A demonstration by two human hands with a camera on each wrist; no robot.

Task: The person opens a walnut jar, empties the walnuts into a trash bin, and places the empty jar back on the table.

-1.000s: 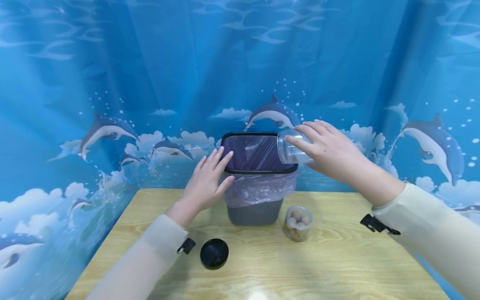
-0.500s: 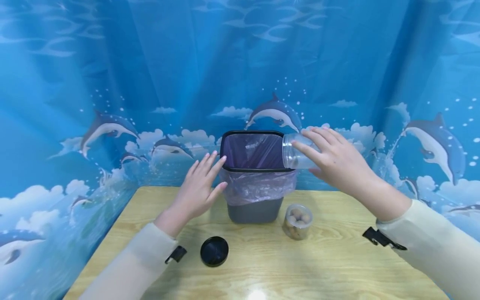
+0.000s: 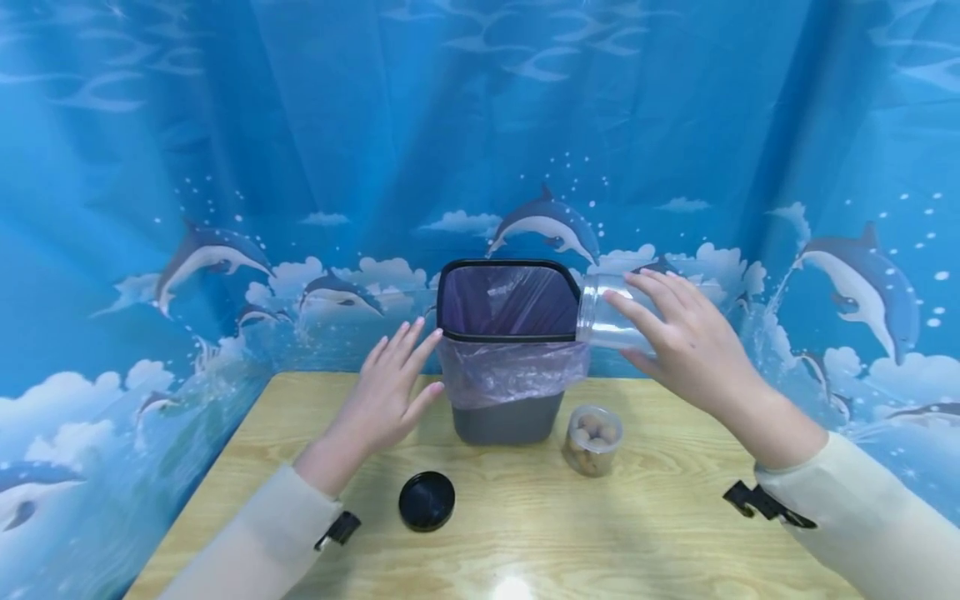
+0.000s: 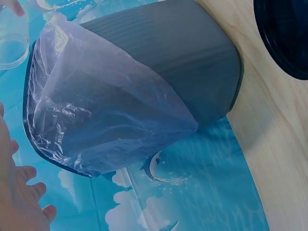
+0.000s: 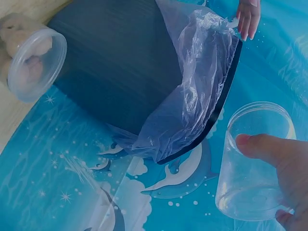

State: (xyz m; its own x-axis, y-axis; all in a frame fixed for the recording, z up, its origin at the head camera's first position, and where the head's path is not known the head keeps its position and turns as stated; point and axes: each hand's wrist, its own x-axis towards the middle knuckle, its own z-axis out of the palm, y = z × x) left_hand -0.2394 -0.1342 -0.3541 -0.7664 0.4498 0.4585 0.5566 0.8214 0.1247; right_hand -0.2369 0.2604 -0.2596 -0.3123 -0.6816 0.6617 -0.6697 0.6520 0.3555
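Observation:
My right hand [image 3: 697,354] grips a clear plastic jar [image 3: 600,325] that lies on its side in the air, its mouth right at the right rim of a grey trash bin [image 3: 510,421]. Seen from the right wrist, the jar [image 5: 250,178] is see-through, with the thumb pressed along its wall. A thin purple bag [image 3: 517,371] lines the bin and folds over its black rim. At the bin's left side my left hand [image 3: 375,400] hovers with straight, spread fingers, fingertips close to the rim and nothing held.
An uncovered clear tub [image 3: 592,442] of round brownish pieces stands on the wooden table [image 3: 675,500], to the front right of the bin. A round black lid [image 3: 427,501] lies to the front left. Behind everything hangs a blue dolphin-print curtain [image 3: 375,125].
The jar has shifted right and slightly down in my right hand, from over the bin's opening to its right rim. My left hand has drawn back a little to the left and down.

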